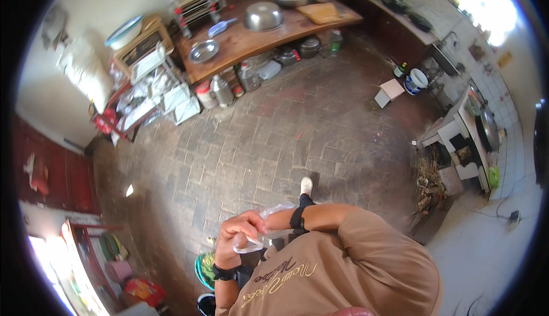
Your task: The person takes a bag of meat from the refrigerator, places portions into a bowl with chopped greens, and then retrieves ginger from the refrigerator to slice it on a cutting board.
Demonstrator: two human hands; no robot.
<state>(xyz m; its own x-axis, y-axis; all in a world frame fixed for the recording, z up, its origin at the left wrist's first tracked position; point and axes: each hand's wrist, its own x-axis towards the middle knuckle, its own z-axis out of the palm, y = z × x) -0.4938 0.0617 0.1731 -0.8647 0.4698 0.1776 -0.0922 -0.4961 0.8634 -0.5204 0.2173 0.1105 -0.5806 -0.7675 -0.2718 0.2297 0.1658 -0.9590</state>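
In front of my chest, my left hand (238, 230) has its fingers curled around a thin clear plastic bag (249, 246). An edge of the bag hangs below the fingers, and more of the plastic shows beyond my right wrist. My right forearm (279, 220) crosses the body and meets the left hand. The right hand is mostly hidden at that meeting point, so its grip cannot be made out. Below the left wrist, a green-rimmed container (205, 269) with green stuff inside shows on the floor, partly behind the arm.
A long wooden table (240, 52) holds an upturned metal basin (263, 16), a metal bowl (204, 51) and a wooden board (319, 12). Jars and pots stand beneath. At right are a stove (482, 144), dry kindling (426, 187) and a white bucket (416, 81). Brick paving (257, 144) covers the floor.
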